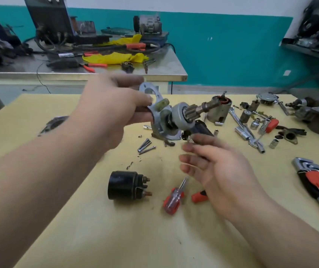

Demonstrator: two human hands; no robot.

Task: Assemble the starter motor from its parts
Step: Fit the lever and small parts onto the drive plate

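Two hands are up over the yellow table [96, 229]. Our left hand [112, 107] grips the drive-end bracket [154, 105] by its flat plate, fingers curled around the plate edge, and holds it lifted clear of the table. A pinion shaft [191, 112] sticks out of that bracket; its long axis runs from the left hand out to the right and a little upward, gear teeth about midway, free tip toward the motor housing [219, 111] standing behind.

Our right hand [218, 171] hangs below and to the right of the shaft, fingers straight and loosely spread, holding nothing. It is blurred, so finer finger detail we cannot tell. Its fingertips sit just under a dark part on the table that we cannot identify.

We judge the right hand is the nearer one to any loose part: the solenoid [125, 185] lies near it to the lower left, long bolts [147, 147] just left of its fingertips, a screwdriver [174, 200] beside its palm. Whatever mates next must meet the shaft from its free tip.
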